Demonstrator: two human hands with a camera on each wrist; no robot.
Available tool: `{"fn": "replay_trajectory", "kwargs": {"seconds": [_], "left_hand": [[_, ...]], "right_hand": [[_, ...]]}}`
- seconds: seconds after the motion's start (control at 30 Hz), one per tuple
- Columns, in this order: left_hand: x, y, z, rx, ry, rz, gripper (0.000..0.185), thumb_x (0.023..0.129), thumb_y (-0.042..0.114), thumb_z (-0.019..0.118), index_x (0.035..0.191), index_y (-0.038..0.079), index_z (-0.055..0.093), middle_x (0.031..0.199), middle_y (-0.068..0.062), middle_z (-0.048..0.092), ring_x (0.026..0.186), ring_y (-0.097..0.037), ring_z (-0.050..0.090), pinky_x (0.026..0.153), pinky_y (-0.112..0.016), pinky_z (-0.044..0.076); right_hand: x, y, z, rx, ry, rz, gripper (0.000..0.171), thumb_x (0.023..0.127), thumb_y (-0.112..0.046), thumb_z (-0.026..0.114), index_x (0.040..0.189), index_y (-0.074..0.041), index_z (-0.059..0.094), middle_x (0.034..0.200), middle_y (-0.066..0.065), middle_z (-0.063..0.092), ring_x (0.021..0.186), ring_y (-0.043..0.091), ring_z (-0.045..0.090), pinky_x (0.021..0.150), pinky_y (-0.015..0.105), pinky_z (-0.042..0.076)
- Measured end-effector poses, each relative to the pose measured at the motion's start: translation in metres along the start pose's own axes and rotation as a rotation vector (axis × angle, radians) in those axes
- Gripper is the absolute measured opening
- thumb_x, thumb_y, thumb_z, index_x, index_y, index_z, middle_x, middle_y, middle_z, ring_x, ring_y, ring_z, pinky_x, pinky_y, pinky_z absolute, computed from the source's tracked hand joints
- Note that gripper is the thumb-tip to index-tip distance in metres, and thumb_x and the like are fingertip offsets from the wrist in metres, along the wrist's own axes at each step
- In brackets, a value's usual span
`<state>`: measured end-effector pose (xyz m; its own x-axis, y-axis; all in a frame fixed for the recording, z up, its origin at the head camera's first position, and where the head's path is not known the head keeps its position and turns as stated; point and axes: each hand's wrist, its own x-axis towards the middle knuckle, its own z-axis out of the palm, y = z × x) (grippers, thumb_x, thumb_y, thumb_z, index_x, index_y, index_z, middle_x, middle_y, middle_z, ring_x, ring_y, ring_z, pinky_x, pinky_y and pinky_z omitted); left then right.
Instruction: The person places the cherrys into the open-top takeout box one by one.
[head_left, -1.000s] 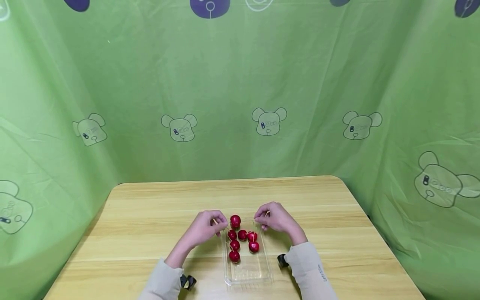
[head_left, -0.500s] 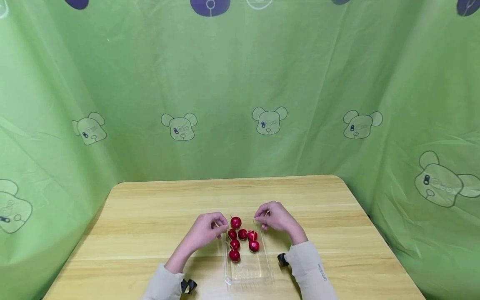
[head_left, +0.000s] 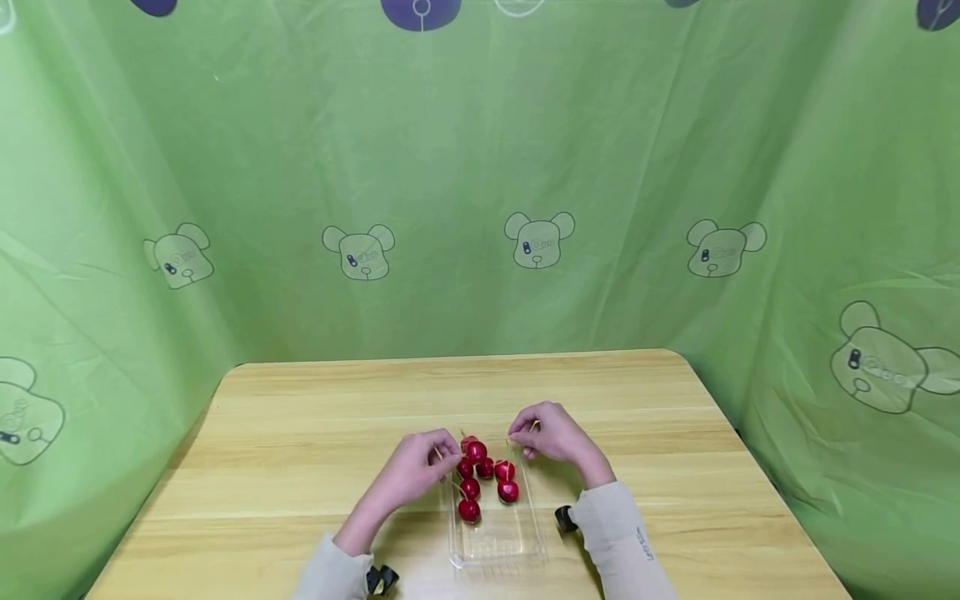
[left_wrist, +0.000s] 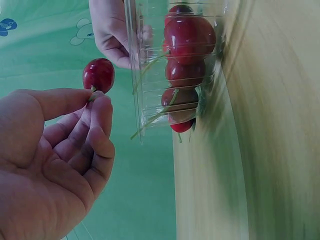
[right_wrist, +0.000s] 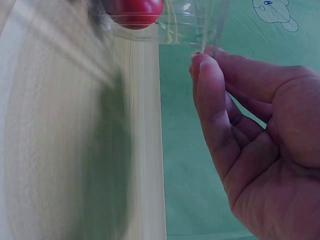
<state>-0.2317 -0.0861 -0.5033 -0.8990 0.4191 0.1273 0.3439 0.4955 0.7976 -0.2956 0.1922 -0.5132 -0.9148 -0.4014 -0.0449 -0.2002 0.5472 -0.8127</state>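
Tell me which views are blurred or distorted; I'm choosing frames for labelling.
Head view: sharp, evenly lit, soft shadows under the hands on the table. Left wrist view: left hand and its cherry crisp, the clear plastic tray glinting, the tabletop smeared. Right wrist view: right hand fairly sharp, wood heavily streaked by blur.

Worktop (right_wrist: 60, 150): blurred in both wrist views. Tray (right_wrist: 190, 22): cut off by top edge in right wrist view. Cherry (right_wrist: 134, 10): upper part out of frame. Stems: too small in head view.
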Motion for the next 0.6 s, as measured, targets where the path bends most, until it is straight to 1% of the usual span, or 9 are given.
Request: {"fn": "replay_trajectory", "kwargs": {"seconds": [0.17,0.4,0.6], "left_hand": [[-0.0002,0.0008,0.0021,0.036,0.013,0.024,0.006,0.100,0.010,0.066,0.100,0.007,0.071,0.091,-0.011,0.073,0.069,-0.005,0.059,0.063,-0.019,0.056],[-0.0010,0.0030,0.0056,0.060,0.032,0.049,0.010,0.101,0.009,0.064,0.102,0.003,0.071,0.088,-0.012,0.073,0.068,-0.002,0.057,0.063,-0.018,0.054],[-0.0019,0.0041,0.0085,0.109,0.043,0.073,0.009,0.101,0.010,0.064,0.100,0.005,0.072,0.088,-0.010,0.074,0.069,-0.001,0.056,0.066,-0.018,0.054]], "right_hand": [[-0.0001,-0.0003,-0.0001,0.001,0.000,0.001,0.005,0.094,-0.005,0.073,0.096,-0.002,0.076,0.081,0.014,0.071,0.062,0.020,0.068,0.062,0.041,0.063],[-0.0003,0.0009,-0.0005,-0.007,-0.002,-0.009,0.006,0.094,-0.006,0.073,0.096,-0.001,0.076,0.081,0.014,0.071,0.061,0.017,0.067,0.061,0.037,0.063],[0.0009,0.0023,0.0000,-0.008,0.002,0.001,0.006,0.094,-0.006,0.073,0.096,-0.001,0.076,0.083,0.016,0.072,0.061,0.017,0.067,0.061,0.037,0.063]]}}
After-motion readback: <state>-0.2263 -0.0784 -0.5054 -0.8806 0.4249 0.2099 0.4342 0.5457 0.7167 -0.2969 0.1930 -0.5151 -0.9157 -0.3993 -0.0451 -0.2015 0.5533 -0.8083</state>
